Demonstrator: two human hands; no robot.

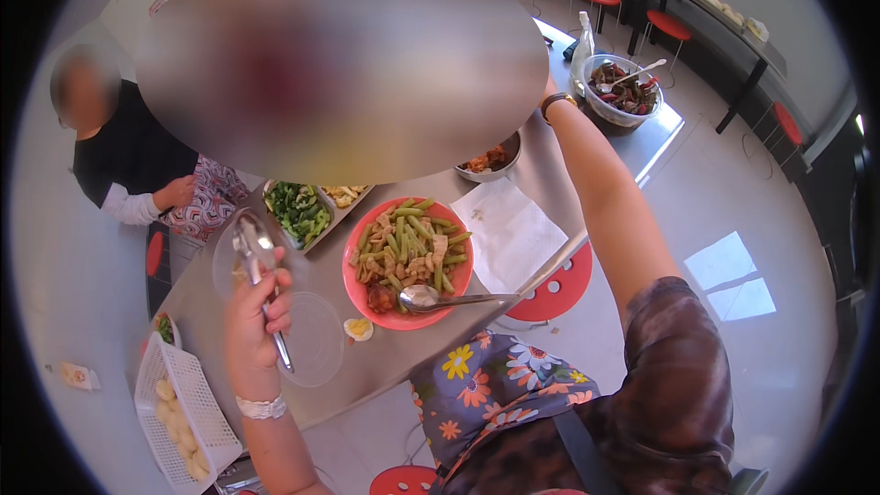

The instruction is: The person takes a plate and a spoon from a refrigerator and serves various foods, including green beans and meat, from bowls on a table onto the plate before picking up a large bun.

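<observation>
While a metal serving spoon (252,236) tilts left of centre, the left hand (258,316) clasps its handle (281,346); green beans (417,231) fill a red bowl (352,277) near centre; the right hand (550,89), upper right, is mostly blurred, its grip impossible to tell.

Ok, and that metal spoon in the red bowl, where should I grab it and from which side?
I'd grip the metal spoon by the outer part of its handle, coming from the right: its scoop lies inside the red bowl, while the handle crosses the rim and juts out rightward, apparently clear of the food.
</observation>
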